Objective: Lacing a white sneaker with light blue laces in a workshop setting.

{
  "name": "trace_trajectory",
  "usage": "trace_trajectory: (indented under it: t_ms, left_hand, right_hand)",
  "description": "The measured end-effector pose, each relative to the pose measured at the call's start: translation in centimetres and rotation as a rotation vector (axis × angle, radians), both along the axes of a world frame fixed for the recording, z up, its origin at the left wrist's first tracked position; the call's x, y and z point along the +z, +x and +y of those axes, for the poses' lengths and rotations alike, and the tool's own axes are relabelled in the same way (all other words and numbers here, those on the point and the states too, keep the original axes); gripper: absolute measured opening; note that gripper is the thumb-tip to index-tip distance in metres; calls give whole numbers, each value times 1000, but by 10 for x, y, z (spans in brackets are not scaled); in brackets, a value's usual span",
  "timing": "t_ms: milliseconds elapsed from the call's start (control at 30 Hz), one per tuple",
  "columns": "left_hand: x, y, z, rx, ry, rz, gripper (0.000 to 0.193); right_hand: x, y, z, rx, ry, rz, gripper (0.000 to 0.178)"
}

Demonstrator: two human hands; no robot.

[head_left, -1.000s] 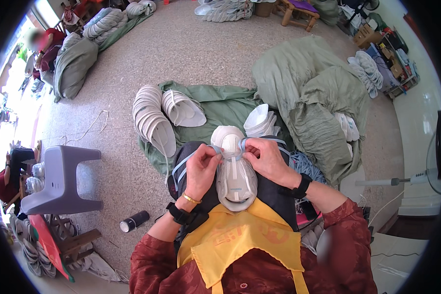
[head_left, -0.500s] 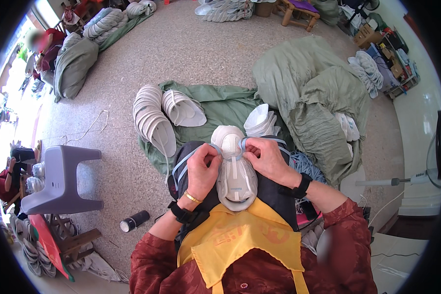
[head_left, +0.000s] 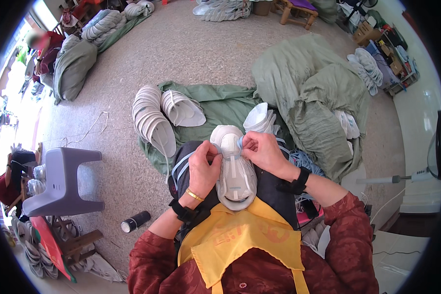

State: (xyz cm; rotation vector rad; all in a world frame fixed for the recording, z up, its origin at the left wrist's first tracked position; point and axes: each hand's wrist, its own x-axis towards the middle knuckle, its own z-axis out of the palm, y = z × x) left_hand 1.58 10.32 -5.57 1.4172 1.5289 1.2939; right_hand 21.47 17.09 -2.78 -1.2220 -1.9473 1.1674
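Green sack [head_left: 304,88] holds white uppers [head_left: 348,124], right of fingers [head_left: 253,140] pinching blue lace [head_left: 240,142].

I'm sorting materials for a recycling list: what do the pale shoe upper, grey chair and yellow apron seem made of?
Pale shoe upper: probably matt mesh fabric, given its finely textured panels; the smoother overlays could be synthetic or leather.
Grey chair: likely moulded plastic, satin-looking, with rounded, seemingly one-piece edges.
Yellow apron: apparently thin matt cloth, fibre unclear; it drapes and creases.
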Motion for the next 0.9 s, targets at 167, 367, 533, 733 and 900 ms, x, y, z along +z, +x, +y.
trace_trajectory:
  t_ms: [167, 367, 533, 733, 900]
  left_hand:
    - [-1, 0, -2, 35, 55, 88, 21]
    - [3, 4, -2, 12, 48, 67, 21]
    - [5, 4, -2, 11, 108, 128, 18]
    - [4, 2, -5, -29, 112, 194, 13]
    - [5, 4, -8, -21, 101, 178, 11]
  right_hand:
    - [3, 0, -1, 4, -28, -13, 11]
    - [8, -2, -2, -7, -5, -9, 12]
    - [7, 0, -2, -1, -22, -35, 12]
    - [4, 6, -1, 14, 63, -63, 13]
    - [10, 6, -8, 98, 278, -174, 13]
